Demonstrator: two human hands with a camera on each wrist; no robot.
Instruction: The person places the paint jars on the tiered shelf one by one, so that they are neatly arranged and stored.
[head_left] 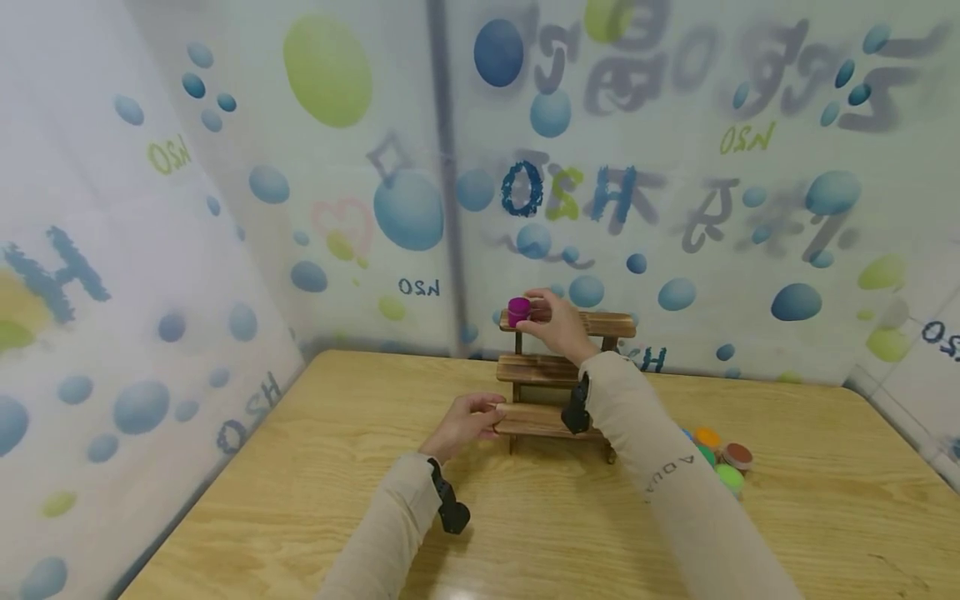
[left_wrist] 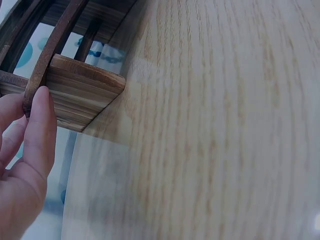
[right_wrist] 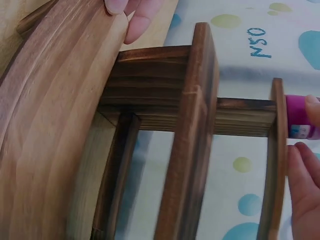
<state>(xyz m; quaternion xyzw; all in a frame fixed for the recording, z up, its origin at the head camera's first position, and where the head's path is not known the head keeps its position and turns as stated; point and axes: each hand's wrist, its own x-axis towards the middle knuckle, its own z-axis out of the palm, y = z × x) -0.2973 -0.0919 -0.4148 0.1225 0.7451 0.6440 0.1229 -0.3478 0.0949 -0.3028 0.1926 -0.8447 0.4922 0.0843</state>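
Observation:
A three-step wooden shelf stand stands on the table by the back wall. At the left end of its top board, my right hand holds a small purple jar between thumb and fingers. In the right wrist view the purple jar shows a label and sits right at the top board's surface. My left hand pinches the left end of the lowest board. The left wrist view shows the thumb and fingers of that hand on either side of the board's edge.
Several small jars with coloured lids, among them an orange one, a brown one and a light green one, stand on the table right of the stand, partly behind my right sleeve. A patterned curtain hangs behind.

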